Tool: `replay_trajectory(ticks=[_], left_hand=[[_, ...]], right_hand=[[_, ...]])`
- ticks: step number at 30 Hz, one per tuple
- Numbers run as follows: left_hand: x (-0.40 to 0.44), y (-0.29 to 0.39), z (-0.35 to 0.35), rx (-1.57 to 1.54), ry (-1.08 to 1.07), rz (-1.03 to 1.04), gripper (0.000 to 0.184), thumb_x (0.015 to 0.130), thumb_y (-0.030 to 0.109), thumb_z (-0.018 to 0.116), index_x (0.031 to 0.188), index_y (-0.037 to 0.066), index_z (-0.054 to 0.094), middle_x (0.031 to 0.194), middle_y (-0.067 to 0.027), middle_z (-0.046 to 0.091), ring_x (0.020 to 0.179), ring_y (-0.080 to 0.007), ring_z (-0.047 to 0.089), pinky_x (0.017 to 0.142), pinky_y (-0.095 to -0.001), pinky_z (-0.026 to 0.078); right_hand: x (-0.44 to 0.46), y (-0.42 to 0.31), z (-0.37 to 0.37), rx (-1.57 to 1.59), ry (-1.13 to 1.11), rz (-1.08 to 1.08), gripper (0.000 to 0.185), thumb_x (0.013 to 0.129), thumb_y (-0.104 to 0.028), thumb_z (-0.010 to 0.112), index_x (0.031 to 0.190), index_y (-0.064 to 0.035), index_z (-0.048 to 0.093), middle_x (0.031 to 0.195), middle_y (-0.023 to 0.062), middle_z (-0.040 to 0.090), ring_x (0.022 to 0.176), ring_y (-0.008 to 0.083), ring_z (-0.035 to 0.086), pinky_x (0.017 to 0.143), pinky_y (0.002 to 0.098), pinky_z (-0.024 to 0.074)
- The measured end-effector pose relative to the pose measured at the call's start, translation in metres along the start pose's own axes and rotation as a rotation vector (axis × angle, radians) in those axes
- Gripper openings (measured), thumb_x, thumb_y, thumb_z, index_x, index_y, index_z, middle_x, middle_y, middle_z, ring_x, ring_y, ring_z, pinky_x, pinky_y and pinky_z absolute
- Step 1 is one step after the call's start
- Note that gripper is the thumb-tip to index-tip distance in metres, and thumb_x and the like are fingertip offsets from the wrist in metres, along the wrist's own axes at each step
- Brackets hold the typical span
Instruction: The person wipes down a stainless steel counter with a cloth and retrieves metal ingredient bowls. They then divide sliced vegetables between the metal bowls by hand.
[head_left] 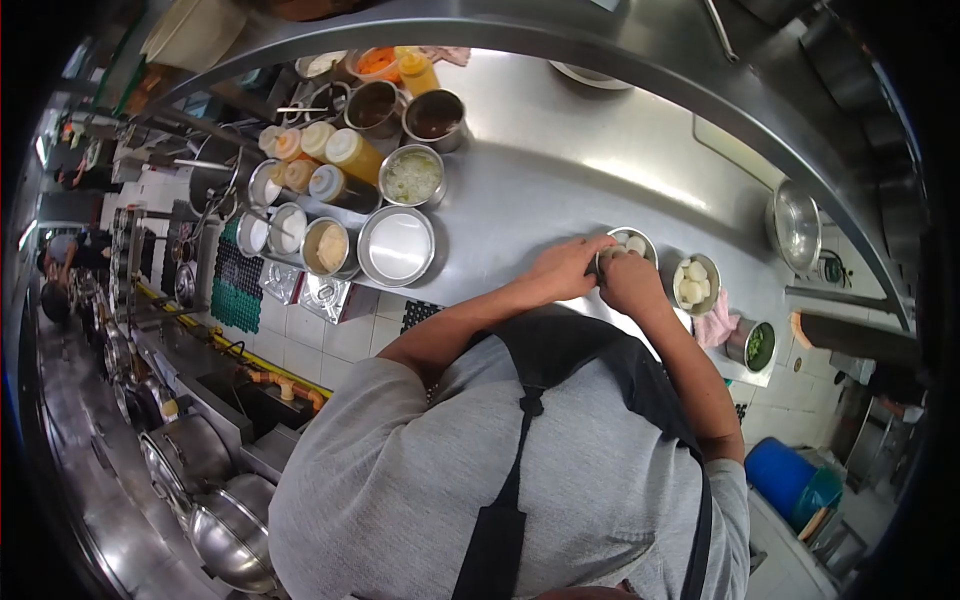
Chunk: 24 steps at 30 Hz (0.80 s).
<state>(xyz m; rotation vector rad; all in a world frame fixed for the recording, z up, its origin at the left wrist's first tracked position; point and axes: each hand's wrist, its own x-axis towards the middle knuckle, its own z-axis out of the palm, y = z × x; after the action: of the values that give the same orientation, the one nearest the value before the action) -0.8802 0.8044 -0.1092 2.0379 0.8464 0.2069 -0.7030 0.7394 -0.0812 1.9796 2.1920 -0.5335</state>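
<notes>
My left hand (572,267) and my right hand (633,283) meet at the near side of a round metal container (645,240) on the steel counter. Inside it lie pale, rounded white pieces (630,242). Both hands have their fingers curled in close together, and whatever they grip is too small and covered to name. Just right of my right hand stands a second metal container (717,288) with several whitish, rounded pieces (692,283). Beyond that are a pink cloth (714,322) and a metal pot of chopped greens (760,346).
Squeeze bottles (353,155) and metal pots (435,118) crowd the counter's left end. A wide container of white contents (397,246) stands by the front edge. A metal bowl (795,228) is at the far right. Overhead, a steel shelf edge (560,42) curves across.
</notes>
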Motion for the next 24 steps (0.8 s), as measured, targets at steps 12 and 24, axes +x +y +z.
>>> replay_trajectory(ticks=[12, 24], left_hand=[[0.009, 0.006, 0.002, -0.09, -0.08, 0.106, 0.071, 0.091, 0.017, 0.08, 0.156, 0.016, 0.05, 0.142, -0.0215, 0.067, 0.12, -0.0406, 0.069, 0.096, -0.0465, 0.058], [0.014, -0.003, 0.008, -0.055, -0.089, 0.145, 0.077, 0.092, 0.014, 0.077, 0.161, 0.017, 0.044, 0.146, -0.0221, 0.064, 0.109, -0.0374, 0.071, 0.092, -0.0441, 0.06]], right_hand=[[-0.015, 0.011, -0.047, 0.013, -0.253, -0.071, 0.032, 0.073, -0.022, 0.093, 0.104, -0.0157, 0.085, 0.101, 0.012, 0.081, 0.102, 0.0335, 0.078, 0.086, 0.0481, 0.0609], [-0.024, 0.028, -0.02, 0.33, -0.143, 0.045, 0.017, 0.087, -0.021, 0.071, 0.1, -0.017, 0.08, 0.094, 0.0132, 0.078, 0.092, 0.0356, 0.076, 0.079, 0.0488, 0.0583]])
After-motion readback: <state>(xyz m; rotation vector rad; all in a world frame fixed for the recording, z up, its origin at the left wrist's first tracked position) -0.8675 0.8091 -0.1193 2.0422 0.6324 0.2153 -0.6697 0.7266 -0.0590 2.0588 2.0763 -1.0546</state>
